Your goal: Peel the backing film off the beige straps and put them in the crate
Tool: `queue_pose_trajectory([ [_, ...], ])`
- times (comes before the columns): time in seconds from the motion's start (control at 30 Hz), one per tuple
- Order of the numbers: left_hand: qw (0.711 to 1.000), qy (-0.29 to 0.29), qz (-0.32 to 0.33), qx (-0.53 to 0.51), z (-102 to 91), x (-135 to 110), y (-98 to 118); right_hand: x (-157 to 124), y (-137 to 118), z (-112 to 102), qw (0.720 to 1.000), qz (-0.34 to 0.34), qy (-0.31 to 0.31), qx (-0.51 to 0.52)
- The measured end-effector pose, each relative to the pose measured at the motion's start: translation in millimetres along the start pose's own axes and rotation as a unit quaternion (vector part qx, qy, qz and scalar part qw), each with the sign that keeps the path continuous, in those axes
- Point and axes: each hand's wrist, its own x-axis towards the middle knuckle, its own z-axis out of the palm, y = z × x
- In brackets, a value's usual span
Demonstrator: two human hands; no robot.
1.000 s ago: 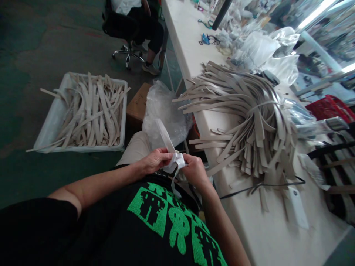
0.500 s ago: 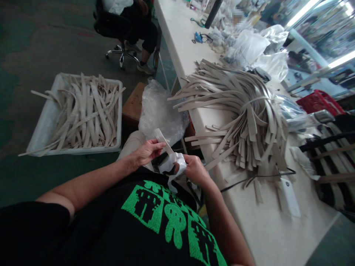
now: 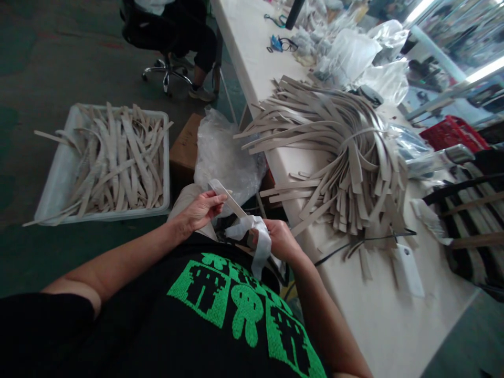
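Aslant, flat pale strip (image 3: 236, 208), left hand (image 3: 203, 210) pinching its upper part, right hand (image 3: 281, 241) clenching curled white film (image 3: 263, 245) at its base

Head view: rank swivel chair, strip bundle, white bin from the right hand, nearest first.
From right hand:
1. Strip bundle: on the table, to its right.
2. White bin: to its left.
3. Swivel chair: top left, farthest back.

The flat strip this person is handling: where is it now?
The flat strip is near the middle of the head view, slanting between the left hand, which pinches it, and the white ribbon at the right hand, left of the pale table.
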Motion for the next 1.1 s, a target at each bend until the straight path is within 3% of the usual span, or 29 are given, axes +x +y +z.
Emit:
queue_pose_trajectory([
  [0.17, 0.999, -0.039, -0.029, 0.006, 11.9, -4, -11, 8, -2, 2, 0.997, -0.021, 0.064, -0.047],
  [0.33, 0.994, 0.014, 0.106, 0.011, 12.9, 1, 3, 0, -4, -1, 0.999, -0.038, 0.012, 0.022],
  [0.4, 0.991, 0.03, 0.131, 0.021, 10.2, 3, 7, -11, -8, -5, 0.999, -0.034, 0.017, 0.006],
  [0.57, 0.996, 0.004, 0.088, 0.006, 17.9, -8, -6, -27, -22, -12, 0.993, -0.021, 0.065, -0.091],
  [0.73, 0.999, -0.041, 0.024, 0.016, 33.0, -22, -25, -5, -30, 0, 0.991, -0.042, 0.074, -0.101],
  [0.93, 0.996, -0.009, 0.08, 0.024, 13.7, -9, -4, -6, -12, -5, 0.998, -0.055, 0.008, -0.037],
  [1.1, 0.998, -0.02, 0.048, 0.039, 14.2, -11, -13, -6, -9, -3, 0.998, -0.037, 0.04, -0.042],
])
